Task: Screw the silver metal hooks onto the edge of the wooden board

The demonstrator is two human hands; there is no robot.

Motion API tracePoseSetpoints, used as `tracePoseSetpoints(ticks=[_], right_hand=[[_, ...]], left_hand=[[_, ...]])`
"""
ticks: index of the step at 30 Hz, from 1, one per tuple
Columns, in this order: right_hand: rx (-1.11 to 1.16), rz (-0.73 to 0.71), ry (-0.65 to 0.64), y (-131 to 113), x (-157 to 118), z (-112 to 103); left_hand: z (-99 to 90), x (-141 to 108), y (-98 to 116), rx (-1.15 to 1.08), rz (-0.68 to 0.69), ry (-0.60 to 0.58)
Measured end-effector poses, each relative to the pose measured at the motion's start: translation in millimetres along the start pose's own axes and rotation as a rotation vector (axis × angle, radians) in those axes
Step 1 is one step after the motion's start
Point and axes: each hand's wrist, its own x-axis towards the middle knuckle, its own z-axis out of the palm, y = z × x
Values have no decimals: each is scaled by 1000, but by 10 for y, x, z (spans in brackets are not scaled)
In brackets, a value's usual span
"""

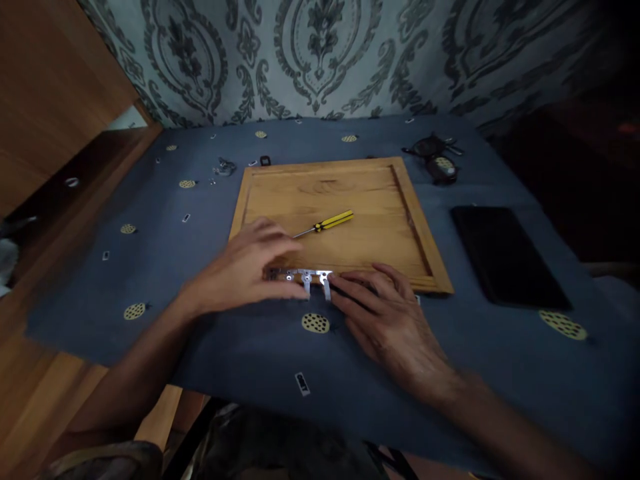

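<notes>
A metal hook rail (pixel 315 273) lies along the near edge of a shallow wooden tray (pixel 425 257), with its hooks pointing down toward me. My left hand (pixel 240 267) arches over the rail's left end, slightly blurred, thumb and fingers apart; its palm side is hidden. At the rail's right end, the fingertips of my right hand (pixel 390 320) press on the metal, while its other fingers rest on the tray's edge. A screwdriver (pixel 333 221) with a yellow and black handle lies on the tray's wooden panel, its tip near my left fingers.
A black tablet-like slab (pixel 507 257) lies right of the tray. Dark objects (pixel 437 160) lie at the back right. Small metal pieces (pixel 225 167) and a small black item (pixel 265 161) lie behind left. Blue patterned cloth (pixel 165 260) covers the table; a patterned curtain (pixel 320 60) hangs behind.
</notes>
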Motion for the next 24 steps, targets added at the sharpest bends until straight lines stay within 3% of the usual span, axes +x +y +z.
tracePoseSetpoints(ticks=[3,10,24], right_hand=[[-10,-5,4,-13,9,-23],[-17,-15,-16,-8,19,-34],[0,4,-36,-11,7,-34]], left_hand=[[80,-25,137,142,16,-129],[91,-59,117,281,-42,-292],[134,-76,69,273,-53,-259]])
